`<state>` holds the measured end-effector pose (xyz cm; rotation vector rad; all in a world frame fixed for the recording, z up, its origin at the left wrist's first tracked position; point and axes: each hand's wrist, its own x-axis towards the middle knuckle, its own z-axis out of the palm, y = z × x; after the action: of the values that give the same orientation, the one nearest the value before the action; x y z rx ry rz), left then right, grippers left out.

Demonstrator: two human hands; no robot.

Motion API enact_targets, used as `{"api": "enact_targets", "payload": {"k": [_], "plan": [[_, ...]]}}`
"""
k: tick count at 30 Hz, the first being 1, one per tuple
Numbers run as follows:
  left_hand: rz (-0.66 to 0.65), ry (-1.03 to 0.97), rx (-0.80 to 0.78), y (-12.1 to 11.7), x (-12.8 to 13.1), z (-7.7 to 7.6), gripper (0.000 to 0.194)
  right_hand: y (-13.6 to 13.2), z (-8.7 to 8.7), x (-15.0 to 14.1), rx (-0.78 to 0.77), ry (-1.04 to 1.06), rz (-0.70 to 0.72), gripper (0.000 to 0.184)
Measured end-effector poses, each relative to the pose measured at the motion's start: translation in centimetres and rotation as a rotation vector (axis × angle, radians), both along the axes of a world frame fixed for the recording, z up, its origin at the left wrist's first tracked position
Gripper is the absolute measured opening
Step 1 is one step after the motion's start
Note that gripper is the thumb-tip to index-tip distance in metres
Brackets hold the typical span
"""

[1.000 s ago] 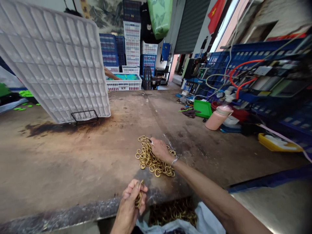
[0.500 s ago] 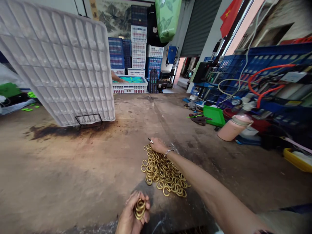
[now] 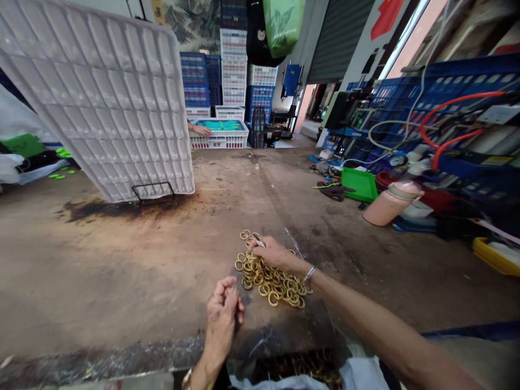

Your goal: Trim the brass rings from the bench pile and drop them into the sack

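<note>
A loose pile of brass-coloured rings [image 3: 276, 284] lies on the worn table [image 3: 162, 281]. My right hand [image 3: 272, 253] is at the far side of the pile, fingers pinched. It holds a small slim tool [image 3: 259, 241] with a dark end and a pale part; its kind is unclear. My left hand [image 3: 223, 303] is closed nearer the table's front edge, left of the pile. Its curled fingers mostly hide the rings it holds. Below the table edge, more rings [image 3: 300, 365] fill a dark container in my lap, beside pale cloth.
A moulded white plastic tray [image 3: 122, 108] leans upright on a black wire stand [image 3: 153, 190]. Another person's hand [image 3: 201, 130] rests at a white crate [image 3: 219, 142] of blue-green pieces. To the right stand a pink bottle [image 3: 392, 205], green tray [image 3: 359, 184] and equipment with hoses.
My left hand has turned, so the rings visible in its palm half a second ago are now mostly hidden. My right hand stays at the pile's far side. The view has shifted.
</note>
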<state>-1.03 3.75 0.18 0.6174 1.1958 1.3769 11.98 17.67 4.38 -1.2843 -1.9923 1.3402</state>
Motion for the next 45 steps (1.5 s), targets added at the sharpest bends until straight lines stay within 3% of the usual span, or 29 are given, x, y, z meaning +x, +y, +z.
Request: {"api": "enact_targets", "payload": {"k": [6,10,14,18,23,25,28,34,39,45], "plan": [[-0.039,0.404,0.140,-1.1,1.5,1.5,0.032,-6.9,-0.6,1.7,-0.494,0.254,0.021,0.004],[-0.094,0.535,0.274,-2.1,3.0,1.9,0.023,-9.2,-0.8,2.6,-0.637,0.400,0.026,0.007],[-0.092,0.524,0.258,-2.7,4.7,2.4,0.020,-10.0,-0.8,3.5,-0.732,0.484,0.045,0.010],[-0.018,0.629,0.225,-2.9,6.1,2.6,0.016,-10.2,-0.6,4.9,-0.577,0.389,-0.037,0.010],[0.067,0.797,0.204,-3.1,7.3,2.6,0.015,-10.3,-0.4,6.4,-0.016,0.193,-0.041,0.020],[0.062,0.795,0.209,-3.2,7.6,2.9,0.015,-10.4,-0.5,6.5,0.104,0.142,0.003,0.018],[0.015,0.689,0.190,-3.4,8.0,3.4,0.018,-10.7,-0.7,6.4,0.122,0.156,0.024,0.019],[-0.166,0.250,-0.039,-4.3,7.8,3.9,0.027,-11.6,-0.7,6.3,0.008,0.206,0.021,0.021],[-0.178,0.039,-0.024,-5.4,7.1,4.3,0.027,-12.4,-1.1,5.4,-0.053,0.284,0.028,0.025],[-0.165,0.005,-0.006,-6.4,5.9,4.3,0.028,-13.6,-1.8,4.7,0.241,0.021,-0.011,0.018]]}}
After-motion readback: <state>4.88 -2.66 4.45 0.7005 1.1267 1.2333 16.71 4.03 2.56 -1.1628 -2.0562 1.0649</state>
